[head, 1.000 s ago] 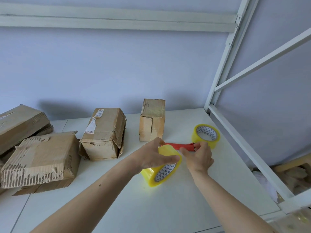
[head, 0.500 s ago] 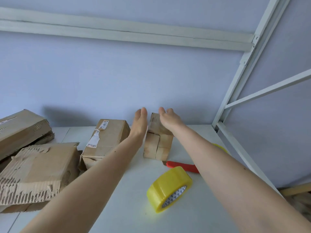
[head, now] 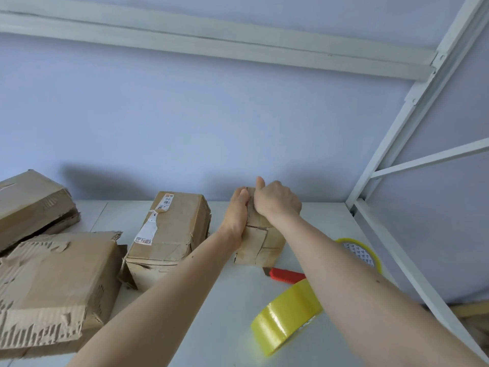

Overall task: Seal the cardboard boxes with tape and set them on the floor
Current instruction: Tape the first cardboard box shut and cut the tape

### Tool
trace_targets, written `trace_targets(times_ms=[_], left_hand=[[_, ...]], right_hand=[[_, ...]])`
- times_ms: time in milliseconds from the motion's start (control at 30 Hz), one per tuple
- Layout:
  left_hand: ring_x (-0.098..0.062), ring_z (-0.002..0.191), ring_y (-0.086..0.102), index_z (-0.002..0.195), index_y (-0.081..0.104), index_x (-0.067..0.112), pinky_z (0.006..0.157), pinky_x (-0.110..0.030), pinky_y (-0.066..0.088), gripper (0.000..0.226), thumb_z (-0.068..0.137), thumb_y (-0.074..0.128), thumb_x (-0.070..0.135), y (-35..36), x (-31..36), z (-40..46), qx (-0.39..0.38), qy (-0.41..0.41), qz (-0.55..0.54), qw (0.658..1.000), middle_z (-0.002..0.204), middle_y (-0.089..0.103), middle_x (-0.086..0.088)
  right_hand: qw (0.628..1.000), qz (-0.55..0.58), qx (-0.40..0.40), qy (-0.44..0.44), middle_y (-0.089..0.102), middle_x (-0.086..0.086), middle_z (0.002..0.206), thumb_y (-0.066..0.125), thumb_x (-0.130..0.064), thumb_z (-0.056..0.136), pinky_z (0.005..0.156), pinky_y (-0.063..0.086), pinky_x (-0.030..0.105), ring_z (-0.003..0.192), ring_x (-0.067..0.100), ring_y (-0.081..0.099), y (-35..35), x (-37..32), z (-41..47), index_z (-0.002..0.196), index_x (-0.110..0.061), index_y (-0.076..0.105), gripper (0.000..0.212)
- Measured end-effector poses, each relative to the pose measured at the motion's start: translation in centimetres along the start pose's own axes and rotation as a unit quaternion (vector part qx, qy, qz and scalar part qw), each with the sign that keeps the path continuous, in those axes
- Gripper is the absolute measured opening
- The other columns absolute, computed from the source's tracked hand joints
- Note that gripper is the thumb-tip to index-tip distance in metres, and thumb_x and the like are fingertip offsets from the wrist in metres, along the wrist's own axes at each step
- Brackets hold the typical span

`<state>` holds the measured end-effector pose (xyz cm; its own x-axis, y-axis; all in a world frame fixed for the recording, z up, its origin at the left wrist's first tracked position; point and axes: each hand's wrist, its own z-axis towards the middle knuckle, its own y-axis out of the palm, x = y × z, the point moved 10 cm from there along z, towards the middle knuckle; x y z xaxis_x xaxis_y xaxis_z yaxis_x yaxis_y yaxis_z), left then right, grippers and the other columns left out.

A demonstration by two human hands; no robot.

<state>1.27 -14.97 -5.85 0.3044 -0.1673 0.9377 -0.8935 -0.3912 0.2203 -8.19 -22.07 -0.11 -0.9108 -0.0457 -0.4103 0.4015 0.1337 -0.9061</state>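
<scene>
A small upright cardboard box (head: 260, 247) stands at the back middle of the white table (head: 225, 327). My left hand (head: 236, 215) lies flat against its left side. My right hand (head: 276, 201) curls over its top, thumb up. A yellow tape roll (head: 284, 317) lies on its side near me, with nothing holding it. A second yellow roll (head: 360, 251) lies flat behind my right forearm. A red box cutter (head: 284, 275) lies between the small box and the near roll.
A labelled cardboard box (head: 169, 237) stands left of the small one. Two battered boxes (head: 50, 290) (head: 29, 205) sit at the far left. White metal frame bars (head: 412, 268) run along the table's right edge. A wall is right behind the boxes.
My hands let go of the tape roll and the cutter, reached to the small box at the back, and now grasp it. The roll lies on the table.
</scene>
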Motion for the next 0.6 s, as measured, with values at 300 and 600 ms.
trace_targets(times_ms=[300,600], left_hand=[[-0.022,0.097,0.064,0.104,0.057,0.020,0.085,-0.038,0.053,0.021,0.105,0.041,0.034,0.0,0.2,0.2,0.005,0.033,-0.002,0.999,0.105,0.063,-0.007],[-0.023,0.113,0.064,0.118,0.059,0.022,0.100,-0.042,0.051,0.026,0.106,0.039,0.034,-0.2,0.7,-0.8,0.033,0.010,0.001,0.999,0.118,0.068,-0.004]], right_hand=[[1.000,0.002,0.023,0.002,0.063,0.013,0.122,0.023,-0.063,0.101,0.074,0.036,0.035,0.113,0.033,0.059,0.1,0.0,-0.2,0.126,-0.005,0.054,0.070],[0.999,0.004,-0.028,-0.015,0.047,0.018,0.129,0.025,-0.065,0.099,0.076,0.037,0.038,0.101,0.034,0.053,0.5,0.4,-2.2,0.143,-0.013,0.031,0.068]])
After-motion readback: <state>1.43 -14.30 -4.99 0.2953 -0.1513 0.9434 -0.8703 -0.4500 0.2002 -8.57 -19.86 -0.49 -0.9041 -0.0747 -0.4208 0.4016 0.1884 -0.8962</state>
